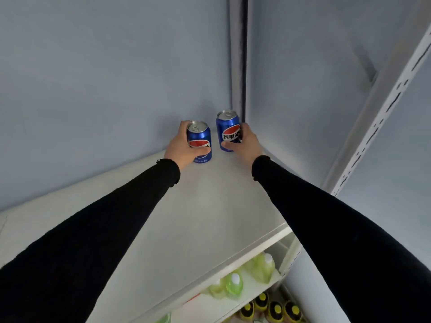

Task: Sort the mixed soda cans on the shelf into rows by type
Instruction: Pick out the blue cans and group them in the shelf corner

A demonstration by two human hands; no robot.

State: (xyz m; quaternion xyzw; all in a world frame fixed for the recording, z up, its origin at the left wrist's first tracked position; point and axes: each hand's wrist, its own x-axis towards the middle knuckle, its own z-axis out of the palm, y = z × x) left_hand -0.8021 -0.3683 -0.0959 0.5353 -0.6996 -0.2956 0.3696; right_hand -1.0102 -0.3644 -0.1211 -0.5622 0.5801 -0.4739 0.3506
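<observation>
The white flat top shelf (198, 217) carries two upright blue aluminium soda cans with red-white-blue round logos, both near its far corner where a grey upright post (238, 66) meets the grey walls. The left hand (184, 145) wraps the left blue can (200, 142), thumb across its front, fingers curled behind: a grip pinching the can. The right hand (247, 142) grips the right blue can (228, 130) the same way, thumb low on its front. The right can stands just beside the post; the left can is near it, apart, farther from the post. From the cans forward, the shelf runs bare to its front edge. Below that edge, lower shelves hold pale green bottles (234, 284) and dark bottles with yellow caps (275, 310).
</observation>
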